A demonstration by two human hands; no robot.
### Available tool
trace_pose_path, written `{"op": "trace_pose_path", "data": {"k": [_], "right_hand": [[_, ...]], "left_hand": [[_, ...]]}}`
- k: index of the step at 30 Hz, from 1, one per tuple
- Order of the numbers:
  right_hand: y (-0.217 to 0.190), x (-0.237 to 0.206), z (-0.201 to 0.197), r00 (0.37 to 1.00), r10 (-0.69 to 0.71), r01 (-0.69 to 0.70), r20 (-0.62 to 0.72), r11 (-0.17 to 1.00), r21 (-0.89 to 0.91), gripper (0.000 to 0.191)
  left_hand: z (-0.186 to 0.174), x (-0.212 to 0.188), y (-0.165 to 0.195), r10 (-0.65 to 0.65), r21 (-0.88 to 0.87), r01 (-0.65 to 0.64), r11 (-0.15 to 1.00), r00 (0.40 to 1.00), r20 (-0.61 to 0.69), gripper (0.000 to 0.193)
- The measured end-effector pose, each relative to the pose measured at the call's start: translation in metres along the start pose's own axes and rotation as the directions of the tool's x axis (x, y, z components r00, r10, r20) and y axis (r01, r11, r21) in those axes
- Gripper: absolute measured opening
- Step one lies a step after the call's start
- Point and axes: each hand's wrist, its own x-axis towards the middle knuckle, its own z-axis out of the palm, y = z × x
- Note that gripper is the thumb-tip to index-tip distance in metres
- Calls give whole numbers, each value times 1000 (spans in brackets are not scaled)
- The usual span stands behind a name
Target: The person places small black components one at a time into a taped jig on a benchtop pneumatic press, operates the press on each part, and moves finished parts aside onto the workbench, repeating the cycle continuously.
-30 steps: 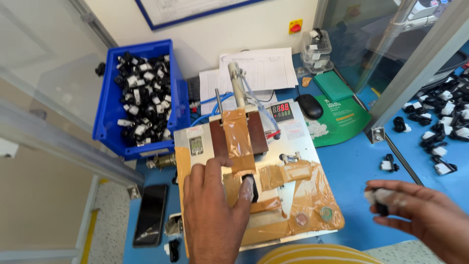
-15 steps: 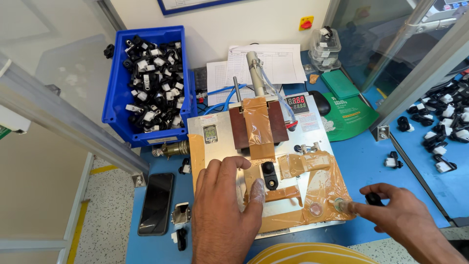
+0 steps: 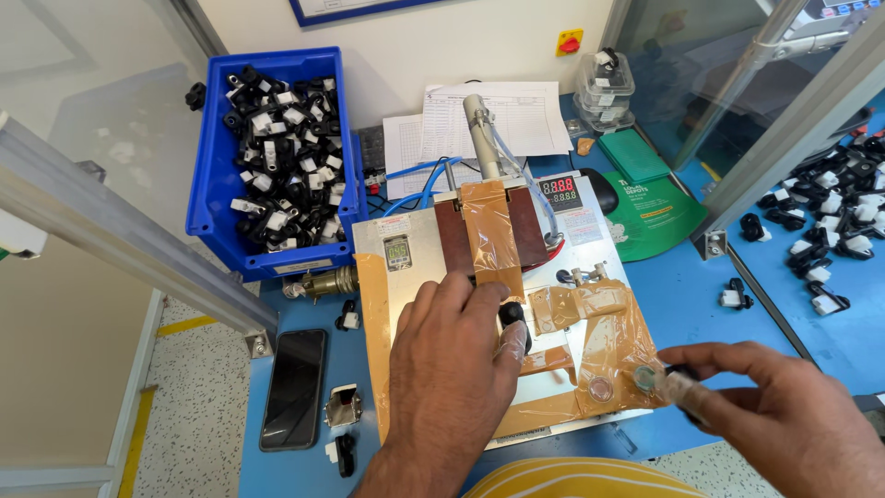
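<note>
The left hand (image 3: 456,369) lies flat on the taped fixture plate (image 3: 406,304), its fingers pinning 1 small black part (image 3: 513,318) just under the tips. The right hand (image 3: 784,415) pinches a clear-and-black piece (image 3: 678,385) beside 2 round buttons (image 3: 601,387). Seating looks in hand; pressing would need a steady part. 1 blue bin (image 3: 207,198), 1 phone (image 3: 293,387) on the tabletop.

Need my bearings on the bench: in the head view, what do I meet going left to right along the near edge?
Black phone → small metal clip part → left hand on a black part → two round buttons under tape → right hand.
</note>
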Motion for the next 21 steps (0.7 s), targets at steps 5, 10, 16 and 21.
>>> {"op": "trace_pose_path", "data": {"k": [5, 10, 16, 21], "right_hand": [[-6, -10, 2, 980, -59, 109, 188, 957, -270, 40], [-11, -15, 6, 968, -86, 119, 234, 984, -132, 40], [-54, -36, 13, 986, -119, 145, 120, 962, -233, 35], [-115, -56, 38, 939, -335, 342, 73, 927, -156, 28]], "left_hand": [[2, 10, 0, -29, 66, 19, 998, 986, 163, 33], [7, 15, -8, 48, 100, -66, 993, 983, 177, 28], [-11, 23, -6, 348, 119, -351, 929, 936, 50, 15], [-106, 21, -21, 395, 159, -365, 917, 785, -478, 23]]}}
